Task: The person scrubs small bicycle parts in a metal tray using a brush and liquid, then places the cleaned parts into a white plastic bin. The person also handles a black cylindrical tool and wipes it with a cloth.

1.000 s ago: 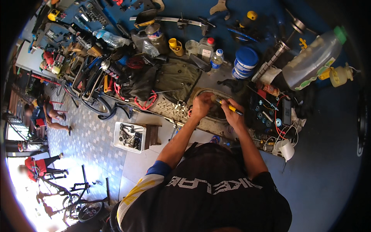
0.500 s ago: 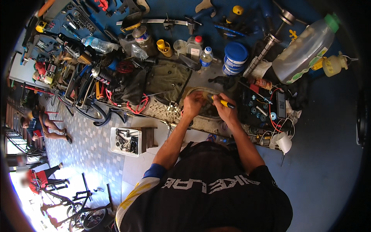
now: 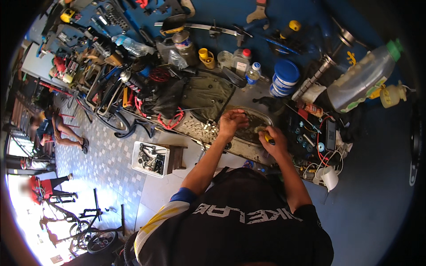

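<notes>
My right hand (image 3: 277, 142) grips a tool with a yellow-and-black handle (image 3: 270, 138) over the near right edge of a shallow tray (image 3: 268, 116). Something pale shows by its fingertips, too small to name. To the left, my left hand (image 3: 234, 123) is above the tray's left side, its fingers curled together. Whatever they hold, if anything, is hidden. Inside the tray is a murky brown bottom. Several small pale metal pieces (image 3: 210, 128) lie on the bench beside my left wrist.
A blue-and-white tub (image 3: 285, 77), a small bottle with a blue cap (image 3: 253, 74) and a large clear jug (image 3: 361, 84) stand behind. Small parts, wires and a phone (image 3: 331, 135) lie at right. A white basket of parts (image 3: 151, 158) sits on a stool. Other people are at far left.
The view has shifted, so the bench appears farther right and lower. My right hand has come down toward the tray's near edge, its tool handle now turned. My left hand has opened up a little distance from it.
</notes>
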`<move>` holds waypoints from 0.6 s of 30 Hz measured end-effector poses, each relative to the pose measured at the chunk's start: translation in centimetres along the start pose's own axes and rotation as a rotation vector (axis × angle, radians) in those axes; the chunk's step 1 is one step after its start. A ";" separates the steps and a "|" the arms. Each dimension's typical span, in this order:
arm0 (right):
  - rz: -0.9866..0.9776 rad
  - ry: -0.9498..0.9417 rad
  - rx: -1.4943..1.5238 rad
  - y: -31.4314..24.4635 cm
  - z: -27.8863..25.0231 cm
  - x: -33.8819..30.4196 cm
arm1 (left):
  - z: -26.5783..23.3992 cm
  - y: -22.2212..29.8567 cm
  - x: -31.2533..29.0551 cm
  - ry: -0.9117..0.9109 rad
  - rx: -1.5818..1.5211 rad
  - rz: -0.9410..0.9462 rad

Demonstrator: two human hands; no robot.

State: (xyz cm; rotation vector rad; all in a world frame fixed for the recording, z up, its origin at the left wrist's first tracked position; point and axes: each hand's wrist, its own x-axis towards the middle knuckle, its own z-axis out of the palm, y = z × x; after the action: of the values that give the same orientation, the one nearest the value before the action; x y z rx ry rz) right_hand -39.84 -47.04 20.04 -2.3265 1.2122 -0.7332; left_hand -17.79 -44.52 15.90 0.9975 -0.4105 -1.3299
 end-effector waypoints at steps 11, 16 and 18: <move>0.239 0.079 0.481 -3.0 0.3 3.2 | 1.5 0.0 -0.4 -0.017 0.706 0.162; 0.268 0.036 0.361 -2.5 -0.1 3.4 | 0.8 -0.4 -0.6 0.029 0.610 0.141; 0.240 0.036 0.355 -2.2 0.5 3.3 | 1.1 -0.4 -0.5 0.057 0.546 0.127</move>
State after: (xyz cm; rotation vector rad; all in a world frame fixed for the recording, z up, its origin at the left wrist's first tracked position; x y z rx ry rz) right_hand -36.57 -48.53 21.78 -1.8523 1.2347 -0.8302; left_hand -18.94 -44.41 16.35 1.4291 -0.8062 -1.0907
